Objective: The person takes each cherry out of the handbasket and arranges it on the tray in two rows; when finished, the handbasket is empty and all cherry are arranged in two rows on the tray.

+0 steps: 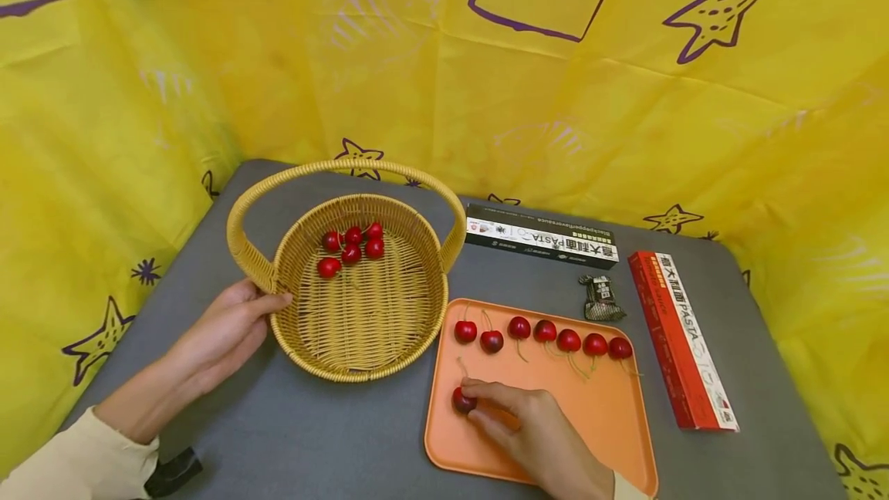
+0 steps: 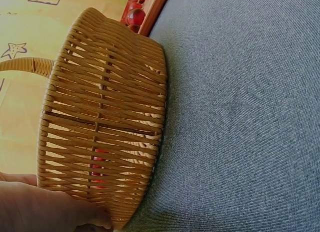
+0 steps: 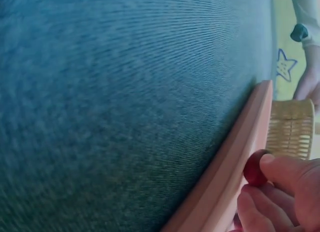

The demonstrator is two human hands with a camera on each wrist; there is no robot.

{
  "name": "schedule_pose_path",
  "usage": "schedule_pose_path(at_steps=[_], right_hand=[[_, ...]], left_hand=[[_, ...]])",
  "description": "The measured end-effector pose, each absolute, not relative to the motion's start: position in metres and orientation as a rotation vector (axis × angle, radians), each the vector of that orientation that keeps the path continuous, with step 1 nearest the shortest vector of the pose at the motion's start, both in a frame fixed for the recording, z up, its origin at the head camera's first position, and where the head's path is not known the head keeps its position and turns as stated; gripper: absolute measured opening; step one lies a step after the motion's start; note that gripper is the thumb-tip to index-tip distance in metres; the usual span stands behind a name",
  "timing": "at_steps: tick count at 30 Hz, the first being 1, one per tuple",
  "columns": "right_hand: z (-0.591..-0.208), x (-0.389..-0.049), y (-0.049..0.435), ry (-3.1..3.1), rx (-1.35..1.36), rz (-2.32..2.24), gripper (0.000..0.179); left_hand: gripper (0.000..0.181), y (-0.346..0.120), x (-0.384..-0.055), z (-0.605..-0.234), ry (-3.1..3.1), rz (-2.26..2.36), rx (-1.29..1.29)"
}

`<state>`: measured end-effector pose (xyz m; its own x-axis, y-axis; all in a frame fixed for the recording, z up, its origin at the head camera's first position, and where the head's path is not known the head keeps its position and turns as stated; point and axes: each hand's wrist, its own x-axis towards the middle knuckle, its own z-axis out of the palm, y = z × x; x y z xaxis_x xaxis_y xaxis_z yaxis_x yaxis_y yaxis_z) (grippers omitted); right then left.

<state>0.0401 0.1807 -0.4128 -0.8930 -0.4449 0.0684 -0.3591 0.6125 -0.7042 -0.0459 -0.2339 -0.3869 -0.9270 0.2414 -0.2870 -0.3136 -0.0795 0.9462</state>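
My left hand (image 1: pixel 232 322) grips the left rim of a round wicker basket (image 1: pixel 361 373) where its tall handle joins. Several red cherries (image 1: pixel 351 254) lie inside the basket toward the back. My right hand (image 1: pixel 538 427) reaches over an orange tray (image 1: pixel 590 427) and pinches a dark red cherry (image 1: pixel 464 400) between thumb and fingers, its stem pointing up and away. In the right wrist view the held cherry (image 3: pixel 256 168) shows close over the tray's edge. A row of several stemmed cherries (image 1: pixel 545 331) lies along the tray's far side.
Behind the tray lies a black pasta box (image 1: pixel 542 236), and a red pasta box (image 1: pixel 684 342) lies to its right. A small dark wrapped packet (image 1: pixel 601 299) sits between them. A yellow patterned cloth (image 1: pixel 444 83) hangs behind and beside the grey table (image 1: pixel 292 438).
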Motion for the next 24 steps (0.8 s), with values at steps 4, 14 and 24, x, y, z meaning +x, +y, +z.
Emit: schedule_pose_path(at_steps=[4,14,24], right_hand=[[-0.415,0.041,0.182,2.711,-0.689,-1.126,0.031],[-0.406,0.038,0.182,2.754,-0.743,-1.038,0.034],[-0.341,-0.001,0.174,2.893,-0.977,-1.142,0.039]], left_hand=[[0.060,-0.234,-0.046,-0.389,1.835,2.058,-0.074],[0.059,-0.239,-0.043,-0.391,1.834,2.099,-0.045],[0.054,-0.234,-0.044,-0.383,1.838,2.084,-0.066]])
